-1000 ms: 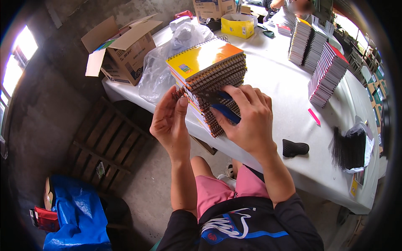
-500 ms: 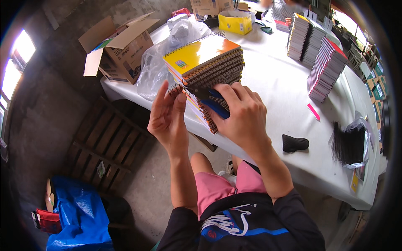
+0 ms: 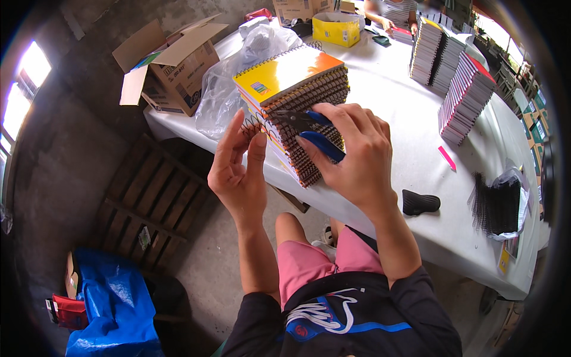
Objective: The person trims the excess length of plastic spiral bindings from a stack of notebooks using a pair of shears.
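A tall stack of spiral notebooks (image 3: 285, 70) with yellow and orange covers stands near the table's front edge, coils showing on its near side. My right hand (image 3: 361, 156) grips blue-handled pliers (image 3: 324, 144), handles spread and jaws pointing left at the stack's left corner. Beside that corner, my left hand (image 3: 238, 178) has its thumb and fingers closed around the loose end of a dark wire coil (image 3: 252, 126). Whether the jaws touch the wire cannot be made out.
An open cardboard box (image 3: 184, 77) and clear plastic wrap (image 3: 223, 89) lie left of the stack. Farther back is a yellow box (image 3: 336, 31). Notebook stacks (image 3: 464, 101), a pink arrow-shaped strip (image 3: 447, 158), a black object (image 3: 420, 203) and dark coils (image 3: 498, 205) occupy the right. A person (image 3: 395, 15) stands across.
The pliers' handles have spread apart, and my right hand has shifted slightly right. My left hand stays at the coil. More of the person across the table shows.
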`<move>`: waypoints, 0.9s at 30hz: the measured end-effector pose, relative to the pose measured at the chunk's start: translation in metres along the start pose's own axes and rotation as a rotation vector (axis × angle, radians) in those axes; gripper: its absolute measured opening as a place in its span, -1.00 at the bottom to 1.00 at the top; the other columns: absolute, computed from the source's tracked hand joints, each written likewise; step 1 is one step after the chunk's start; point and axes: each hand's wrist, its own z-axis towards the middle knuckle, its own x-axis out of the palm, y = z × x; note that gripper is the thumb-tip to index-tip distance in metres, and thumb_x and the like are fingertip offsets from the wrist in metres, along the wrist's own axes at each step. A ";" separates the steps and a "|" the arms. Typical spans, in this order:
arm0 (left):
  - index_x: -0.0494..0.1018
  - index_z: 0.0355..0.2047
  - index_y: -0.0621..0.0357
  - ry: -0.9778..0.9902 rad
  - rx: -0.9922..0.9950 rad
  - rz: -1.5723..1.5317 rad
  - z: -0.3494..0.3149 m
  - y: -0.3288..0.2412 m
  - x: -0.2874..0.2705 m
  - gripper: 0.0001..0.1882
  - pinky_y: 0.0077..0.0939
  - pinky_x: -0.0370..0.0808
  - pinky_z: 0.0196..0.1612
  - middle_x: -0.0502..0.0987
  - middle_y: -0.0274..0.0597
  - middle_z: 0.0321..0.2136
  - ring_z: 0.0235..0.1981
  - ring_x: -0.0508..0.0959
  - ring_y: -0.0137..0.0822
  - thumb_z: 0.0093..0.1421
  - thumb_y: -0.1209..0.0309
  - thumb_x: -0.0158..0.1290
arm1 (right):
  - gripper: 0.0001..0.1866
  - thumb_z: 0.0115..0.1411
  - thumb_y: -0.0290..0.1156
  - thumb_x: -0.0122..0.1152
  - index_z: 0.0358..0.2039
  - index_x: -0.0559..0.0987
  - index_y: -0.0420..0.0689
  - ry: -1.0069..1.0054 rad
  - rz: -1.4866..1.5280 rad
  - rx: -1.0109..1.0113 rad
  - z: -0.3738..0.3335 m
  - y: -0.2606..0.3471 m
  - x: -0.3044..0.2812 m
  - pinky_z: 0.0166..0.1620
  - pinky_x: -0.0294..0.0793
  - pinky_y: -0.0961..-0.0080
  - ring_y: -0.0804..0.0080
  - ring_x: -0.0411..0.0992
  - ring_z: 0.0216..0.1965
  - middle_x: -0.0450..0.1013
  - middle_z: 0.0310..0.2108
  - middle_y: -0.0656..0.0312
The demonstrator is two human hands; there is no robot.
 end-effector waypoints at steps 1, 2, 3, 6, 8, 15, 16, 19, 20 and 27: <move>0.36 0.00 0.31 -0.011 -0.013 -0.009 0.001 -0.003 0.001 -0.57 -0.57 0.45 -0.13 0.53 -0.13 -0.30 -0.26 0.52 -0.44 0.08 0.63 0.10 | -0.60 -0.06 -0.20 0.32 -0.20 0.50 -0.06 -0.011 -0.014 -0.013 0.002 0.002 0.000 -0.15 0.29 0.35 0.27 0.40 -0.27 0.43 -0.35 0.24; 0.37 -0.02 0.32 -0.006 -0.024 -0.031 0.001 -0.005 0.002 -0.60 -0.58 0.45 -0.13 0.53 -0.14 -0.31 -0.26 0.52 -0.44 0.08 0.63 0.10 | -0.59 -0.07 -0.20 0.32 -0.20 0.50 -0.06 -0.010 -0.026 -0.014 0.002 0.004 0.001 -0.15 0.28 0.35 0.28 0.40 -0.27 0.42 -0.35 0.25; 0.38 -0.05 0.33 -0.001 -0.036 -0.053 0.001 -0.007 0.003 -0.62 -0.58 0.44 -0.14 0.53 -0.15 -0.31 -0.26 0.52 -0.44 0.08 0.62 0.10 | -0.59 -0.07 -0.21 0.32 -0.20 0.50 -0.05 -0.009 -0.037 -0.014 0.002 0.005 0.001 -0.15 0.28 0.35 0.28 0.40 -0.27 0.42 -0.35 0.25; 0.41 -0.11 0.35 0.013 -0.034 -0.069 0.001 -0.005 0.002 -0.70 -0.65 0.40 -0.14 0.53 -0.22 -0.32 -0.26 0.49 -0.50 0.11 0.60 0.08 | -0.58 -0.09 -0.18 0.32 -0.21 0.51 -0.06 0.004 -0.051 -0.010 0.003 0.007 0.004 -0.18 0.26 0.38 0.30 0.41 -0.27 0.42 -0.35 0.25; 0.43 -0.14 0.35 0.014 -0.033 -0.082 0.001 -0.005 0.001 -0.74 -0.69 0.38 -0.14 0.53 -0.25 -0.33 -0.26 0.48 -0.53 0.12 0.59 0.07 | -0.58 -0.11 -0.18 0.32 -0.23 0.52 -0.08 0.014 -0.042 -0.005 0.003 0.008 0.006 -0.22 0.29 0.39 0.30 0.43 -0.30 0.43 -0.37 0.24; 0.43 -0.17 0.37 0.018 -0.028 -0.134 0.002 0.001 0.004 -0.74 -0.63 0.42 -0.15 0.52 -0.18 -0.31 -0.26 0.49 -0.47 0.09 0.63 0.09 | -0.63 -0.15 -0.27 0.37 -0.30 0.53 -0.11 0.049 0.123 0.065 0.001 -0.005 0.014 -0.41 0.46 0.36 0.22 0.47 -0.49 0.44 -0.49 0.16; 0.43 -0.17 0.37 0.013 -0.021 -0.132 0.003 0.002 0.003 -0.74 -0.64 0.42 -0.15 0.52 -0.17 -0.31 -0.26 0.49 -0.47 0.09 0.63 0.09 | -0.63 -0.15 -0.28 0.37 -0.31 0.54 -0.11 0.045 0.146 0.073 0.002 -0.006 0.015 -0.42 0.47 0.36 0.21 0.47 -0.51 0.44 -0.49 0.16; 0.43 -0.17 0.36 -0.050 -0.003 -0.089 0.006 -0.003 -0.008 -0.74 -0.65 0.42 -0.15 0.52 -0.16 -0.30 -0.26 0.49 -0.47 0.09 0.64 0.08 | -0.63 -0.14 -0.28 0.38 -0.29 0.53 -0.10 0.020 0.296 0.010 0.004 -0.015 0.009 -0.35 0.44 0.36 0.22 0.47 -0.46 0.45 -0.46 0.19; 0.41 -0.15 0.34 -0.108 0.016 -0.101 0.010 0.000 -0.016 -0.75 -0.64 0.43 -0.13 0.53 -0.18 -0.32 -0.26 0.51 -0.47 0.12 0.58 0.07 | -0.62 -0.13 -0.29 0.38 -0.27 0.51 -0.09 0.060 0.236 -0.062 0.003 -0.018 0.001 -0.26 0.38 0.37 0.23 0.45 -0.40 0.45 -0.44 0.23; 0.44 -0.17 0.32 -0.340 -0.055 0.095 0.070 0.074 -0.073 -0.76 -0.68 0.42 -0.19 0.55 -0.16 -0.33 -0.29 0.51 -0.48 0.13 0.53 0.08 | -0.63 -0.13 -0.40 0.36 -0.28 0.49 -0.19 0.291 0.189 0.101 -0.112 -0.080 -0.002 -0.18 0.34 0.37 0.14 0.40 -0.32 0.44 -0.36 0.12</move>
